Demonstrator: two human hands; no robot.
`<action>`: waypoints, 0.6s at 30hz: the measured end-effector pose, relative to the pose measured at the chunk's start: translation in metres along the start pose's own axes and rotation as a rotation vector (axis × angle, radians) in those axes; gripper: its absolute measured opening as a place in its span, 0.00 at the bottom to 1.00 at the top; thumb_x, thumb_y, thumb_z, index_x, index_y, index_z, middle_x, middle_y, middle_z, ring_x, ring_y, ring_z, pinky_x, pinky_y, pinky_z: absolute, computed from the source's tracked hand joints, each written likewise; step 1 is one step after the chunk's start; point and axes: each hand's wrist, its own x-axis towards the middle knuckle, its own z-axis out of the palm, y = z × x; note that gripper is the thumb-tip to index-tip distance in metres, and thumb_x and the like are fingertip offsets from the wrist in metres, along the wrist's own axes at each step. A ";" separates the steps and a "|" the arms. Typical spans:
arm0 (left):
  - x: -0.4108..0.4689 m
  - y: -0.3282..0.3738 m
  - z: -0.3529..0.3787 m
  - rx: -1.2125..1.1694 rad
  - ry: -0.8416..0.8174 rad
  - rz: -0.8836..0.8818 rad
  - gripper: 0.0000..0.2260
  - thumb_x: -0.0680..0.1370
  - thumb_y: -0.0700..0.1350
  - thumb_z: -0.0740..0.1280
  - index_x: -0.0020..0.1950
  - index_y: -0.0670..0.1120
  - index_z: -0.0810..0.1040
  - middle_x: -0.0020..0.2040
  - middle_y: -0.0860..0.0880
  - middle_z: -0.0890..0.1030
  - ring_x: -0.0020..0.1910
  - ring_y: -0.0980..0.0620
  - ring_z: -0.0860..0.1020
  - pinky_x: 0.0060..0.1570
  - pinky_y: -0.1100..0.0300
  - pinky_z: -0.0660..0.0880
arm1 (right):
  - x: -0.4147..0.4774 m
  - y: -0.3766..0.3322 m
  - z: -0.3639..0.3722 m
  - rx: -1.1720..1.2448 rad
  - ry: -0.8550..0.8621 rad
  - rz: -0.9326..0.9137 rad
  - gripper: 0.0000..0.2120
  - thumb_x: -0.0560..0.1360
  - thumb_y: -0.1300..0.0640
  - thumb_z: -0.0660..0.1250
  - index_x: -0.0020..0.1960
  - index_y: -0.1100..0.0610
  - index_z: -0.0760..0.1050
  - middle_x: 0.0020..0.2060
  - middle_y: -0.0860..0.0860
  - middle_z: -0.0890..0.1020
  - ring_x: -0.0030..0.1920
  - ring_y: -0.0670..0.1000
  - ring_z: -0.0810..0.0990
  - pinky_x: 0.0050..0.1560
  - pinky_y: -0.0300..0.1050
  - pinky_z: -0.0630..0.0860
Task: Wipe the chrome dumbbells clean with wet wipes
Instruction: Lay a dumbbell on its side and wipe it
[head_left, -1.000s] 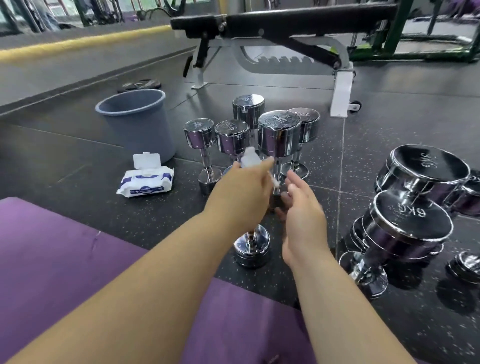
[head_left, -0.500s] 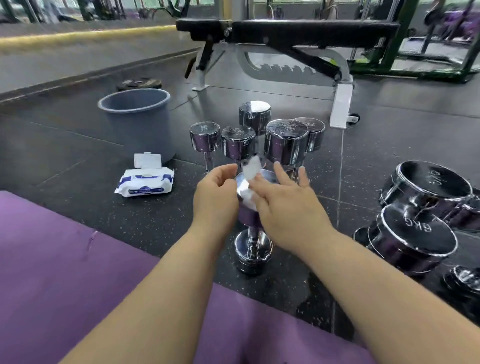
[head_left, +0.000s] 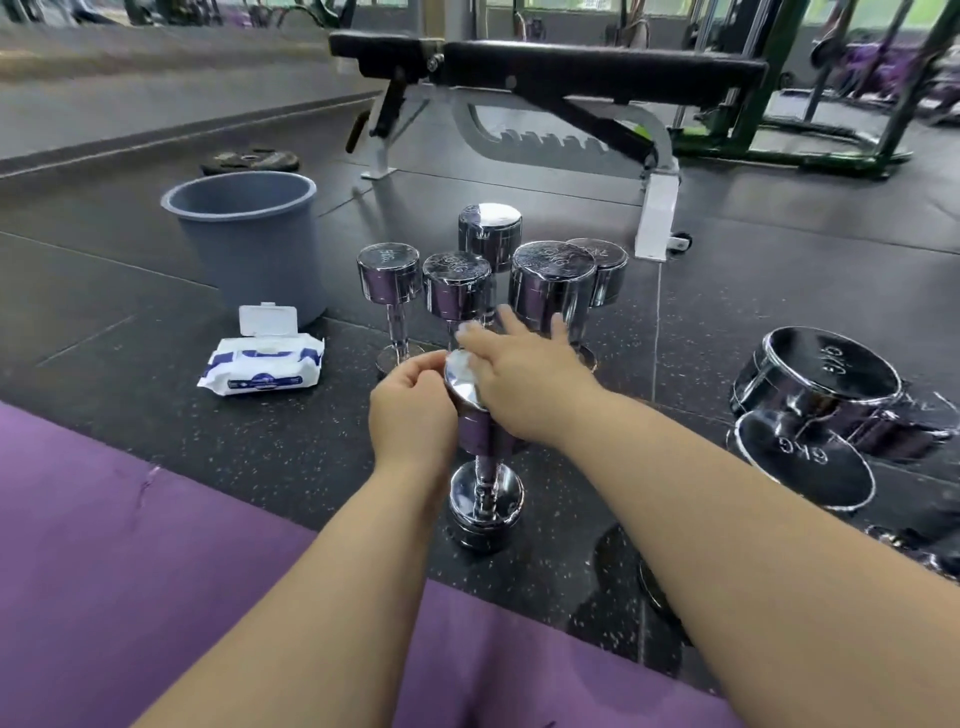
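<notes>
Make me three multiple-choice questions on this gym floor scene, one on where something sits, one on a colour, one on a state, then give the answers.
1. Where is the pack of wet wipes?
A. Beside the grey bucket
B. On the bench
C. Inside the bucket

2. What colour is the mat?
A. Green
B. Purple
C. Red

3. How is the dumbbell under both hands placed?
A. Lying flat
B. Lifted off the floor
C. Standing on end

Answers: 1 A, it lies on the floor by the bucket. 2 B, purple throughout. 3 C, its lower head rests on the floor.
</notes>
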 end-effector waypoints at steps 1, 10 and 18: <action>0.001 0.000 0.000 0.005 0.001 0.014 0.14 0.73 0.38 0.60 0.43 0.50 0.84 0.41 0.49 0.85 0.40 0.50 0.80 0.43 0.53 0.77 | 0.004 0.000 0.002 0.043 0.008 -0.009 0.23 0.84 0.57 0.49 0.77 0.48 0.60 0.78 0.46 0.61 0.79 0.49 0.49 0.76 0.62 0.37; -0.005 0.000 -0.002 0.022 0.024 0.009 0.13 0.75 0.38 0.60 0.44 0.50 0.83 0.42 0.51 0.85 0.41 0.52 0.80 0.42 0.59 0.76 | -0.025 0.029 0.029 0.821 0.313 0.531 0.15 0.79 0.61 0.56 0.33 0.58 0.67 0.37 0.54 0.73 0.40 0.54 0.70 0.40 0.43 0.66; -0.006 -0.006 -0.002 0.044 0.052 -0.007 0.14 0.76 0.38 0.58 0.44 0.52 0.82 0.39 0.53 0.83 0.36 0.56 0.77 0.35 0.62 0.70 | -0.017 0.013 0.061 1.779 0.426 0.630 0.13 0.78 0.60 0.58 0.49 0.59 0.82 0.36 0.53 0.76 0.40 0.53 0.72 0.40 0.44 0.70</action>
